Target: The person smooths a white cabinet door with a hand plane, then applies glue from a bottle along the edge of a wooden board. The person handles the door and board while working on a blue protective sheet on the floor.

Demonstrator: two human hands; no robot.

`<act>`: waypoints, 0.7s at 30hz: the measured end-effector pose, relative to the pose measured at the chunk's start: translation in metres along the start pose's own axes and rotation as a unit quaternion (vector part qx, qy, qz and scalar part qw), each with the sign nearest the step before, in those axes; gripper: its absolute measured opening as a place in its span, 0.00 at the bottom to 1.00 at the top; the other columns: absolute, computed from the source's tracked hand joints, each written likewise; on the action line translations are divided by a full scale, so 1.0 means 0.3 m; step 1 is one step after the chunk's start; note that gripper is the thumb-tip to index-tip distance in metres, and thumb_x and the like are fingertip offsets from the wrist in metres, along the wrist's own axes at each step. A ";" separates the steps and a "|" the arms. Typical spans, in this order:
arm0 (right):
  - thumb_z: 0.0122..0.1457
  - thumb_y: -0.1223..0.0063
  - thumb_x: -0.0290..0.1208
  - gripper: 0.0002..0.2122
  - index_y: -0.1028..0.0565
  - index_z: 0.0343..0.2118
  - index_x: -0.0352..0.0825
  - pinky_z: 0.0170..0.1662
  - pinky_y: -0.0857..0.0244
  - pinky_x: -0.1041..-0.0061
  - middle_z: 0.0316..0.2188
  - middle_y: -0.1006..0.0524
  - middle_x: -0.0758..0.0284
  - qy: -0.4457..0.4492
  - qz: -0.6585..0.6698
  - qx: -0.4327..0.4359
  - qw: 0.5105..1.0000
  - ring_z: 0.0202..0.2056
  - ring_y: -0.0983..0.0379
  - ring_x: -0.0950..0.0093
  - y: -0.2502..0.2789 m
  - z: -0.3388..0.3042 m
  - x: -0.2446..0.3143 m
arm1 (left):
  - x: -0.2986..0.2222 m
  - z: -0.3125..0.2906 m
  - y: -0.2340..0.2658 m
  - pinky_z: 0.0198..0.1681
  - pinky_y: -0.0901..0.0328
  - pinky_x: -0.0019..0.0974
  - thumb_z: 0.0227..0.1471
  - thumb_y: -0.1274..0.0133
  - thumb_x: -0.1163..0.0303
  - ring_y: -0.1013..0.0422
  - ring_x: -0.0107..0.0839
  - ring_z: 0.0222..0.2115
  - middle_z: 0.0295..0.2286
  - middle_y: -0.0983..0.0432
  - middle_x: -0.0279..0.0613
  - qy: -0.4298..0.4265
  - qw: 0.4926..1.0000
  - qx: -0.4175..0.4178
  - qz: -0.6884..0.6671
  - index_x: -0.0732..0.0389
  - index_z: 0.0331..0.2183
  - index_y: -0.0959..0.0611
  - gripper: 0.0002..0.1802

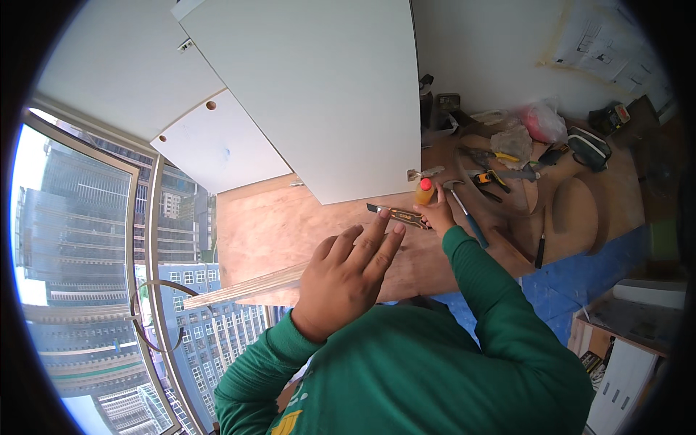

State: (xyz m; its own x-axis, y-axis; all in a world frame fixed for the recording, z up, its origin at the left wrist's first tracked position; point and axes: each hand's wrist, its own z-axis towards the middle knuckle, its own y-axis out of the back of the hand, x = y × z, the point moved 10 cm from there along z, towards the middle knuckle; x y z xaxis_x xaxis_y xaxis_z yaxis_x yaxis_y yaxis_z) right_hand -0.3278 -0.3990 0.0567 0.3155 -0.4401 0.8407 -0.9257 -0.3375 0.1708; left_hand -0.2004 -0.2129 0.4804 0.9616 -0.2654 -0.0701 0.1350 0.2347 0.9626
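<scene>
My left hand [348, 272] has its fingers stretched out above the wooden worktop, with the fingertips over a dark utility knife [403, 216]. Whether they touch it, I cannot tell. My right hand [438, 215] is closed around a small bottle of amber liquid [423, 196] with a red cap. The rear end of the knife reaches this hand; whether the hand grips it too is unclear. Just beyond both hands stands a large white panel [326, 101], its lower edge near the bottle. A hammer [470, 217] with a blue handle lies right of my right hand.
The wooden worktop [254, 217] carries pliers [500, 155], a yellow-and-black tool [490, 180], curled edging strips [602, 210] and a plastic bag [545, 122] at the right. A smaller white panel [217, 145] stands at left, near a large window [80, 254]. Blue sheeting [580, 272] lies below at right.
</scene>
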 end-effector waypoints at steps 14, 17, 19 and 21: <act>0.65 0.47 0.19 0.36 0.41 0.72 0.60 0.54 0.23 0.55 0.51 0.22 0.55 -0.055 0.393 0.119 0.910 0.49 0.20 0.61 -0.045 -0.034 -0.008 | 0.324 -0.347 0.103 0.63 0.34 0.54 0.57 0.33 0.61 0.26 0.50 0.59 0.64 0.26 0.48 0.122 0.990 0.051 0.042 0.55 0.65 0.25 0.37; 0.62 0.52 0.18 0.37 0.37 0.72 0.60 0.57 0.24 0.54 0.51 0.23 0.57 -0.027 0.465 0.170 0.868 0.50 0.21 0.62 0.032 -0.144 0.093 | 0.413 -0.460 0.133 0.66 0.37 0.57 0.57 0.33 0.61 0.28 0.53 0.62 0.65 0.28 0.52 0.143 0.986 0.055 0.061 0.59 0.66 0.27 0.39; 0.56 0.54 0.21 0.38 0.35 0.72 0.55 0.58 0.25 0.53 0.52 0.22 0.59 0.010 0.475 0.193 0.858 0.50 0.22 0.61 0.086 -0.220 0.177 | 0.457 -0.520 0.154 0.67 0.38 0.58 0.57 0.33 0.61 0.29 0.54 0.63 0.65 0.29 0.53 0.152 0.986 0.045 0.059 0.59 0.67 0.28 0.41; 0.51 0.54 0.21 0.40 0.35 0.72 0.51 0.57 0.25 0.53 0.52 0.22 0.58 0.044 0.482 0.214 0.849 0.50 0.22 0.60 0.137 -0.297 0.255 | 0.496 -0.572 0.161 0.69 0.40 0.59 0.56 0.33 0.61 0.30 0.54 0.63 0.65 0.29 0.53 0.159 0.984 0.055 0.062 0.59 0.68 0.30 0.42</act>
State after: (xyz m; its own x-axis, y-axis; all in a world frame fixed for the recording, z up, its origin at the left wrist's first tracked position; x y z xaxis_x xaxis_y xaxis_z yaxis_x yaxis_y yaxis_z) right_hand -0.3605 -0.3724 0.1738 -0.5792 -0.6264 0.5217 -0.5786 -0.1349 -0.8044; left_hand -0.0098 -0.0807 0.4717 0.9976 0.0680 -0.0119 0.0024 0.1388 0.9903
